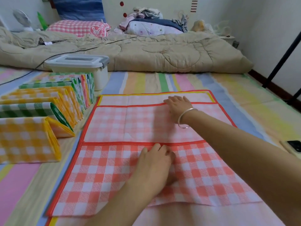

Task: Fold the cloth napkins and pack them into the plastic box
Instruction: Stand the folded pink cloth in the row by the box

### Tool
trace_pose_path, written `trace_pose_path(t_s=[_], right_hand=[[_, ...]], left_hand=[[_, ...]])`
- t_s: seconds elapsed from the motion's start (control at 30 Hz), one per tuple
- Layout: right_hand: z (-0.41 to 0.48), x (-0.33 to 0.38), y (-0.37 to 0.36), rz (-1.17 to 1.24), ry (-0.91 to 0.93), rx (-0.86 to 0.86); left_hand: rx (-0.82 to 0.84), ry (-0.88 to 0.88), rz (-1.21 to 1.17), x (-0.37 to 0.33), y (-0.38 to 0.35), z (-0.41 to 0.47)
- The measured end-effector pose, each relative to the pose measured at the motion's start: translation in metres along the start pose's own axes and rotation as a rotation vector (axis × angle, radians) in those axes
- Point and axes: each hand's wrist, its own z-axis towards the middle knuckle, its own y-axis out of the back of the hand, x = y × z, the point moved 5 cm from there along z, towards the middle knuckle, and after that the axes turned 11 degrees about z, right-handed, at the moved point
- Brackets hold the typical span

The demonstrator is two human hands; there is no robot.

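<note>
1. Lying flat on the striped sheet, the red checked napkin is seen in the middle, and its near part is folded up to a red edge.
2. The left hand is laid on the near part, at 6 o'clock on the napkin. Its fingers are bent at the red edge, and it cannot be told if any cloth is pinched.
3. The right hand is pressed flat on the far edge, at 1 o'clock, with straight fingers, and nothing is held. A silver bracelet is worn on its wrist.
4. A row of folded napkins, yellow and green, is stood at 9 o'clock, just beside the red one.
5. The plastic box is seen at 10 o'clock, behind the row, with its lid on.
6. A phone is seen at 3 o'clock, and a beige quilt is laid at 12 o'clock.
</note>
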Motion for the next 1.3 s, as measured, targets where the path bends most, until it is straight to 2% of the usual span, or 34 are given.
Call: trace_pose_path(t_s=[0.17,0.27,0.43,0.53,0.7,0.8,0.9,1.03,1.07,1.2,1.3], right_hand=[[0.039,0.001,-0.008,-0.035,-0.057,0.051],[0.046,0.002,-0.001,-0.07,-0.008,0.004],[0.024,0.006,0.039,0.071,0.098,-0.203],[-0.005,0.009,0.073,0.193,0.173,-0.352],[-0.085,0.024,0.103,0.292,0.359,-0.556],[-0.14,0.032,0.099,0.335,0.418,-0.629],[-0.184,0.034,0.083,0.355,0.393,-0.641],[-0.227,0.037,0.05,0.397,0.365,-0.659],[-0.236,0.039,0.039,0.402,0.364,-0.649],[-0.259,0.043,-0.006,0.374,0.377,-0.597],[-0.266,0.04,-0.029,0.357,0.365,-0.571]], left_hand=[[-0.047,0.033,-0.081,0.003,-0.015,-0.003],[-0.042,0.053,-0.116,0.006,-0.018,-0.005],[-0.03,0.04,-0.148,0.007,-0.016,-0.002],[0.069,0.033,-0.091,0.007,-0.016,-0.002],[0.165,0.006,-0.015,0.007,-0.02,-0.003],[0.152,0.023,-0.053,0.008,-0.015,-0.005],[0.052,0.034,-0.106,0.006,-0.007,-0.013],[-0.389,-0.029,-0.125,-0.011,0.026,-0.05],[-0.456,-0.057,-0.139,-0.018,0.032,-0.064],[-0.617,-0.079,-0.144,-0.025,0.05,-0.108],[-0.666,-0.031,-0.131,-0.012,0.044,-0.122]])
